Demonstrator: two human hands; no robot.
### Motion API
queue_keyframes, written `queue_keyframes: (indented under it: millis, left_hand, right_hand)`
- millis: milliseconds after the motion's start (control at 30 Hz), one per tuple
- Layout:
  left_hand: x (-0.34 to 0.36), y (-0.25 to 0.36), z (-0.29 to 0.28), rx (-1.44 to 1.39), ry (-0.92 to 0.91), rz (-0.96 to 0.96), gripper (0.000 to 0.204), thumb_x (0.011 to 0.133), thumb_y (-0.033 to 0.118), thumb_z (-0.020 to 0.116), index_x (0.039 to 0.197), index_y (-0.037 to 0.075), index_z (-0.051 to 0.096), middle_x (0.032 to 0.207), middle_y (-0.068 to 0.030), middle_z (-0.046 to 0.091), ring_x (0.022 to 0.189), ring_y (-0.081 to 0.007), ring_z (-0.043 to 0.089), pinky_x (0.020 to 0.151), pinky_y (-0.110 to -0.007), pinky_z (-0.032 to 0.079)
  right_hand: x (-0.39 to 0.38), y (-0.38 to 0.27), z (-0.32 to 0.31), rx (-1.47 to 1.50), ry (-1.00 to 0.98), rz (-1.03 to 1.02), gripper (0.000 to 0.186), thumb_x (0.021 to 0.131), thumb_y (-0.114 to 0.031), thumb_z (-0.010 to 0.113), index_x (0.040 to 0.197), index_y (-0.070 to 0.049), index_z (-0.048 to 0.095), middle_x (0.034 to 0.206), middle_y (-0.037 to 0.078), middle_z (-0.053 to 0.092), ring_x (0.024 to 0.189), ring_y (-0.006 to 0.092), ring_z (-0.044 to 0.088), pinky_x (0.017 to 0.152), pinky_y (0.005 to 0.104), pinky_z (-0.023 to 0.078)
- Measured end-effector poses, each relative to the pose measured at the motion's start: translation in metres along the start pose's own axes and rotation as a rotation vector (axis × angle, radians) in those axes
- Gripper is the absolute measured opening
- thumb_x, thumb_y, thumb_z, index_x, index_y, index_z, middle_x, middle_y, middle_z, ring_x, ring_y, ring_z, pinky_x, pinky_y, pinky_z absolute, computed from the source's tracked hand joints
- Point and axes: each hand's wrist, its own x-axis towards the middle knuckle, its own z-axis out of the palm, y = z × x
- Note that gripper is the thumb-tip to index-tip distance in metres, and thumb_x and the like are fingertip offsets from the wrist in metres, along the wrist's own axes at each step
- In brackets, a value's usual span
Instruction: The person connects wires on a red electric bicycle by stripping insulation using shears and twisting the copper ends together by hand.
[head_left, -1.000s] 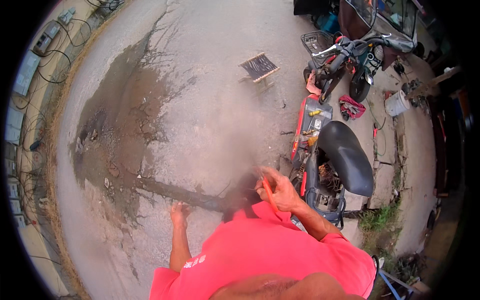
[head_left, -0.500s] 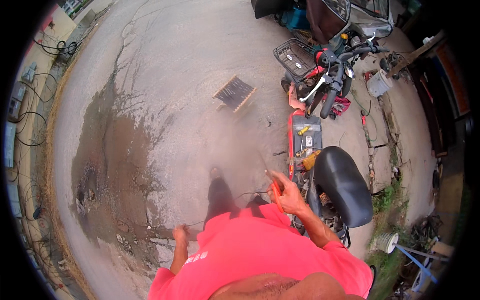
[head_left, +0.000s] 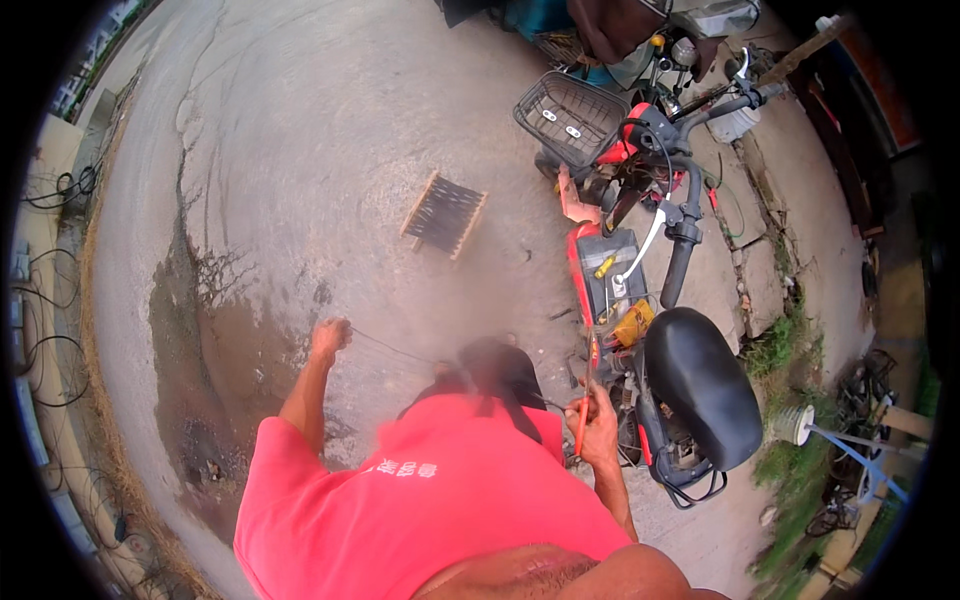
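Note:
My left hand (head_left: 330,337) is closed on a thin dark wire (head_left: 392,348), out to the left, which runs toward my legs. My right hand (head_left: 599,428) grips an orange-handled tool (head_left: 582,420) upright beside the red and black scooter. Just to its right is the scooter's black seat (head_left: 700,385). A small yellow tool (head_left: 605,266) and a yellow-orange item (head_left: 632,324) lie on the footboard, below the handlebar (head_left: 680,240) and wire front basket (head_left: 570,120). A hazy smudge blurs the middle of the view, over my legs.
A small wooden folding stool (head_left: 445,215) stands ahead on the pavement. A wet, cracked patch (head_left: 225,370) is to my left, with looped cables (head_left: 55,350) along the wall beyond. More vehicles are at the top, white buckets (head_left: 795,425) and clutter to the right.
My left hand has risen forward and left, drawing the wire out. My right hand has moved right and down with the tool. The view has shifted, bringing the scooter's handlebar nearer.

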Motion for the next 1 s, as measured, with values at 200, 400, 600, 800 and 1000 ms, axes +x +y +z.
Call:
queue_keyframes:
  millis: [200,400,600,800,1000]
  left_hand:
    - [0.057,0.085,0.079,0.302,-0.177,0.075,0.028,0.095,0.031,0.059,0.102,0.004,0.065,0.085,-0.0069,0.068,0.067,-0.0149,0.064,0.060,-0.031,0.050]
    - [0.088,0.125,0.133,0.493,-0.349,-0.065,0.029,0.094,0.031,0.060,0.104,0.005,0.065,0.088,-0.0070,0.069,0.069,-0.0161,0.065,0.062,-0.032,0.051]
    - [0.164,0.220,0.204,0.828,-0.524,-0.067,0.018,0.096,0.020,0.056,0.102,0.007,0.066,0.085,-0.0067,0.070,0.065,-0.0170,0.068,0.050,-0.028,0.051]
    - [0.347,0.303,0.330,1.266,-1.007,0.479,0.020,0.092,0.024,0.062,0.099,0.006,0.067,0.080,-0.0058,0.069,0.064,-0.0178,0.066,0.052,-0.031,0.050]
    - [0.299,0.419,0.522,1.211,-0.987,0.328,0.026,0.080,0.026,0.067,0.096,0.006,0.069,0.089,-0.0109,0.071,0.080,-0.0297,0.069,0.073,-0.042,0.055]
  right_hand:
    - [0.073,0.022,0.015,0.082,0.071,0.112,0.059,0.082,0.002,0.064,0.139,-0.003,0.049,0.083,0.002,0.064,0.075,0.0088,0.060,0.070,0.0248,0.050]
    - [0.106,0.010,0.002,0.236,0.208,0.225,0.059,0.083,0.003,0.064,0.139,-0.005,0.049,0.085,0.003,0.064,0.075,0.0084,0.059,0.070,0.0239,0.049]
    - [0.130,0.009,-0.002,0.411,0.503,0.294,0.060,0.082,0.004,0.063,0.139,-0.005,0.048,0.086,0.003,0.065,0.074,0.0083,0.059,0.070,0.0228,0.048]
    - [0.170,0.024,0.021,0.413,0.810,0.350,0.043,0.082,0.002,0.065,0.124,-0.002,0.058,0.084,0.004,0.065,0.072,0.0087,0.059,0.067,0.0232,0.048]
    - [0.214,0.013,0.078,0.684,1.119,0.483,0.026,0.082,-0.001,0.069,0.106,0.000,0.061,0.091,0.006,0.066,0.076,0.0106,0.062,0.068,0.0254,0.050]
